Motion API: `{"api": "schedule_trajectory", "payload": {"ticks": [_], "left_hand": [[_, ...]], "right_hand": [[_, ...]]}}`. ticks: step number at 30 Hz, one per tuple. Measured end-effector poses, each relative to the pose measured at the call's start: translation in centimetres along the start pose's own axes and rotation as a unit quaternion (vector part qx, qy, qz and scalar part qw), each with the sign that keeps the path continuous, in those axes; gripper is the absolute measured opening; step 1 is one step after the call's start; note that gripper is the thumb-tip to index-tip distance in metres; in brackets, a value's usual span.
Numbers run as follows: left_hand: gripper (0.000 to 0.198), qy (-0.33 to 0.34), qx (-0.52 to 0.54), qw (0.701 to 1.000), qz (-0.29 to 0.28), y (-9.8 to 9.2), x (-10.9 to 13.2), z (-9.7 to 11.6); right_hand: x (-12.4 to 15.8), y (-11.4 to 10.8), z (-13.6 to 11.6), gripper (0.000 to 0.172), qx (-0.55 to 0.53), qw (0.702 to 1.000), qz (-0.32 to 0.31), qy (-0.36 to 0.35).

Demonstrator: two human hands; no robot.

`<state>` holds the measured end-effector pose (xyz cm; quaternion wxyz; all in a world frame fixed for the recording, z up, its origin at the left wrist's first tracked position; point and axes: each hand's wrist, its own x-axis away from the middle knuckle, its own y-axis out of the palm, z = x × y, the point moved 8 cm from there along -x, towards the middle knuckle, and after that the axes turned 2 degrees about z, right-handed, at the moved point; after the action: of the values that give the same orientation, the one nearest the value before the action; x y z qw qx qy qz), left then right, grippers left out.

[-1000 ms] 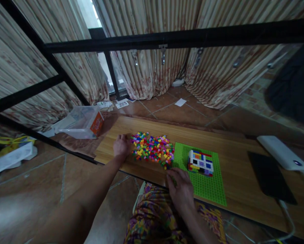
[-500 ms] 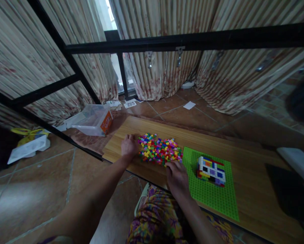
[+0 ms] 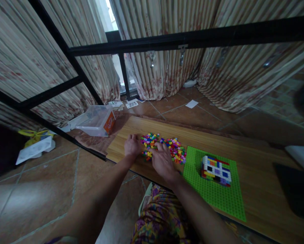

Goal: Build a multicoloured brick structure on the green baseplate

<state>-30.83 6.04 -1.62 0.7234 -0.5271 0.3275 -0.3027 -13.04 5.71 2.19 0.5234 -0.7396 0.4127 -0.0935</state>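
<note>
Toward the left end of the desk [image 3: 256,176], the pile of small bricks [image 3: 176,150] is being reached over by the right hand [image 3: 162,158]; whether its grip is being closed together or held apart cannot be told. The left hand [image 3: 132,146] is being held curled between the pile and the desk's left edge, its grip being likewise impossible to tell. The brick model [image 3: 216,170] is being carried by the green baseplate [image 3: 205,195] near the desk's near edge.
</note>
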Motion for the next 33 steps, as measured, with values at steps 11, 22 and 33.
{"api": "schedule_trajectory", "payload": {"ticks": [11,22,33], "left_hand": [[0.034,0.008,-0.02,1.0,0.022,-0.1,-0.4,-0.1],[0.037,0.001,-0.022,1.0,0.021,-0.5,-0.5,0.0],[0.036,-0.004,-0.03,0.999,0.014,-0.8,-0.6,0.0]], "right_hand": [[-1.9,0.7,-0.1,0.028,0.049,0.994,-0.086,0.049],[1.7,-3.0,1.3,0.018,-0.095,0.991,0.053,0.084],[13.9,-8.8,7.6,0.026,-0.24,0.922,0.19,0.236]]}}
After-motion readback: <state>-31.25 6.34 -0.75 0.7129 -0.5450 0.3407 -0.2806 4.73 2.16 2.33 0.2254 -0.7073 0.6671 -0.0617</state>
